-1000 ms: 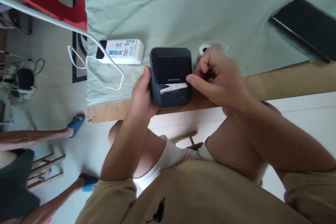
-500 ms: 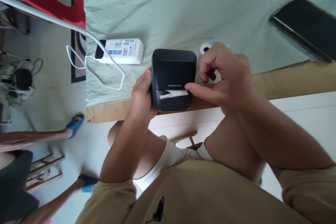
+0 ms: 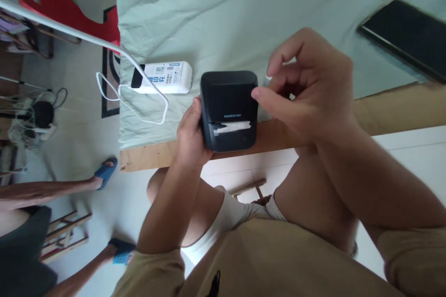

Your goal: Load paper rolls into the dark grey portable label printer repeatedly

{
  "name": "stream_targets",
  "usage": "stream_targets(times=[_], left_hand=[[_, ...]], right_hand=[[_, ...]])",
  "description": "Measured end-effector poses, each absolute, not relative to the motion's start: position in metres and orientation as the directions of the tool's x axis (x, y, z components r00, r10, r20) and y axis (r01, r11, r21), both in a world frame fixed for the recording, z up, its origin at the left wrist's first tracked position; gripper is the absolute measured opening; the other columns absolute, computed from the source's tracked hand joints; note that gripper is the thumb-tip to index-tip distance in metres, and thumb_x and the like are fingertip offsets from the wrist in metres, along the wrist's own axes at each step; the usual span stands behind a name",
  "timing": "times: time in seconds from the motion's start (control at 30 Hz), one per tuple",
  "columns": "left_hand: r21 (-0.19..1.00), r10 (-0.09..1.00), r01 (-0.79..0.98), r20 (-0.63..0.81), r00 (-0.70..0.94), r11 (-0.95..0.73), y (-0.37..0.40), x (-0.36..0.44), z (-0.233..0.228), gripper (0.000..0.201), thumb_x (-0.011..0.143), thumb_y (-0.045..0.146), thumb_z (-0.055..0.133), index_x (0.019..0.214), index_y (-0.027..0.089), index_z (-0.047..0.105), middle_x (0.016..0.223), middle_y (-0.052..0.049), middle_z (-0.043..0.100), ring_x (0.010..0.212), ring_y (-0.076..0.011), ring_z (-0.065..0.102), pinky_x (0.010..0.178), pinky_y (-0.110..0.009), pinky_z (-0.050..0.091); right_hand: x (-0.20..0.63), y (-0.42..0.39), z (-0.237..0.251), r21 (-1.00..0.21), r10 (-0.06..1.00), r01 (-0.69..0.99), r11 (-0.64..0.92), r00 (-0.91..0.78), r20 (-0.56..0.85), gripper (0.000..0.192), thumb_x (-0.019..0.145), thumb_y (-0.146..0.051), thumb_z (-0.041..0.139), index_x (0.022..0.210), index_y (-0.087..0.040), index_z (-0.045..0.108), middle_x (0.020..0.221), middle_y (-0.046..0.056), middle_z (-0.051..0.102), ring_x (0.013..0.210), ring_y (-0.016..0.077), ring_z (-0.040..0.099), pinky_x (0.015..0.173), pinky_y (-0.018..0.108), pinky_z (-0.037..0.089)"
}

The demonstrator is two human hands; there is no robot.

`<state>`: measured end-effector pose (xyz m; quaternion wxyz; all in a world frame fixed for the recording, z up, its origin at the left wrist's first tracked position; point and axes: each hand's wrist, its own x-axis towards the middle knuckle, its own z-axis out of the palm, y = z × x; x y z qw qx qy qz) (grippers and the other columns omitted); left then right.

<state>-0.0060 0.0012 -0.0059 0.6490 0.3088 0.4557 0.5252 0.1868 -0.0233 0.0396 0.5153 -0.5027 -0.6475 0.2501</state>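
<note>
Centre of frame: black label printer (image 3: 228, 109) at the surface (image 3: 383, 106) edge, white paper strip (image 3: 232, 126) in its slot. Left hand (image 3: 190, 134) grips its left side. Right hand (image 3: 310, 86) hovers at its right, fingers (image 3: 278, 58) curled, holding nothing. Left of the printer: white power bank (image 3: 167, 76) with cable (image 3: 139, 102). Upper right: dark phone (image 3: 406, 37) on a pale green cloth (image 3: 226, 9).

Black printer (image 3: 228, 104), upright, lid closed, white paper strip (image 3: 232, 127) in its slot, beside the left hand (image 3: 190, 134).
</note>
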Motion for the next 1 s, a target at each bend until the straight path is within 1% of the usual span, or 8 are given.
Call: stream_targets(times=[0.17, 0.3, 0.43, 0.53, 0.7, 0.83, 0.9, 1.0], left_hand=[[0.868, 0.956, -0.406, -0.289, 0.056, 0.286, -0.001, -0.006, -0.002, 0.036, 0.096, 0.055, 0.065, 0.093, 0.022, 0.077, 0.095, -0.002, 0.082, 0.111, -0.0253, 0.078, 0.102, -0.038, 0.064], [0.869, 0.963, -0.420, -0.262, 0.056, 0.261, -0.005, -0.006, -0.004, 0.034, 0.096, 0.054, 0.065, 0.095, 0.023, 0.078, 0.100, -0.002, 0.082, 0.117, -0.0257, 0.076, 0.101, -0.036, 0.064], [0.908, 0.985, -0.381, -0.158, 0.069, 0.172, -0.009, -0.007, -0.004, 0.038, 0.098, 0.059, 0.061, 0.102, 0.025, 0.079, 0.110, -0.003, 0.081, 0.127, -0.0276, 0.072, 0.100, -0.037, 0.065], [0.922, 0.981, -0.349, -0.118, 0.155, 0.166, -0.011, -0.008, -0.002, 0.040, 0.092, 0.062, 0.067, 0.104, 0.025, 0.079, 0.112, -0.005, 0.080, 0.129, -0.0311, 0.070, 0.097, -0.039, 0.066], [0.946, 0.979, -0.287, -0.099, 0.179, 0.148, -0.013, -0.011, 0.001, 0.041, 0.087, 0.053, 0.079, 0.120, 0.029, 0.074, 0.118, -0.005, 0.078, 0.128, -0.0324, 0.071, 0.091, -0.034, 0.066], [0.942, 0.978, -0.298, -0.102, 0.184, 0.155, -0.013, -0.012, 0.001, 0.044, 0.085, 0.053, 0.081, 0.120, 0.029, 0.073, 0.120, -0.007, 0.078, 0.131, -0.0350, 0.069, 0.098, -0.038, 0.064], [0.942, 0.973, -0.290, -0.113, 0.199, 0.169, -0.013, -0.012, 0.002, 0.043, 0.084, 0.054, 0.081, 0.119, 0.029, 0.073, 0.119, -0.007, 0.078, 0.133, -0.0358, 0.068, 0.101, -0.040, 0.063], [0.944, 0.976, -0.290, -0.101, 0.195, 0.156, -0.013, -0.012, 0.002, 0.041, 0.085, 0.055, 0.081, 0.116, 0.029, 0.074, 0.119, -0.007, 0.078, 0.134, -0.0354, 0.067, 0.103, -0.041, 0.063]], right_hand=[[0.192, -0.018, 0.041, -0.795, 0.897, 0.420, 0.437, -0.139, 0.420, 0.028, 0.080, -0.029, 0.078, 0.087, -0.026, 0.051, 0.057, -0.012, 0.054, 0.047, 0.0072, 0.039, 0.058, 0.029, 0.039], [0.192, -0.018, 0.039, -0.727, 0.913, 0.553, 0.407, -0.260, 0.313, 0.026, 0.078, -0.031, 0.076, 0.085, -0.026, 0.051, 0.056, -0.010, 0.053, 0.049, 0.0089, 0.042, 0.056, 0.030, 0.033], [0.190, -0.023, 0.040, -0.686, 0.868, 0.545, 0.481, -0.185, 0.461, 0.027, 0.081, -0.029, 0.077, 0.083, -0.026, 0.051, 0.055, -0.011, 0.056, 0.049, 0.0093, 0.046, 0.057, 0.031, 0.037], [0.185, -0.026, 0.042, -0.731, 0.848, 0.487, 0.478, -0.041, 0.528, 0.023, 0.090, -0.024, 0.072, 0.084, -0.027, 0.050, 0.051, -0.012, 0.051, 0.049, 0.0105, 0.054, 0.056, 0.031, 0.039], [0.176, -0.024, 0.041, -0.845, 0.849, 0.313, 0.433, 0.173, 0.499, 0.014, 0.098, -0.023, 0.063, 0.091, -0.027, 0.052, 0.087, -0.004, 0.068, 0.075, 0.0127, 0.073, 0.052, 0.029, 0.045], [0.174, -0.018, 0.040, -0.659, 0.820, 0.614, 0.434, 0.033, 0.571, 0.010, 0.095, -0.018, 0.061, 0.090, -0.026, 0.060, 0.089, -0.002, 0.075, 0.062, 0.0113, 0.059, 0.059, 0.032, 0.043], [0.175, -0.015, 0.040, -0.537, 0.848, 0.744, 0.397, -0.073, 0.525, 0.008, 0.093, -0.020, 0.061, 0.089, -0.026, 0.064, 0.080, -0.002, 0.074, 0.061, 0.0137, 0.056, 0.060, 0.034, 0.038], [0.175, -0.014, 0.043, -0.472, 0.903, 0.798, 0.375, -0.198, 0.381, 0.014, 0.089, -0.023, 0.065, 0.101, -0.027, 0.069, 0.085, 0.000, 0.075, 0.066, 0.0169, 0.056, 0.059, 0.034, 0.028]])
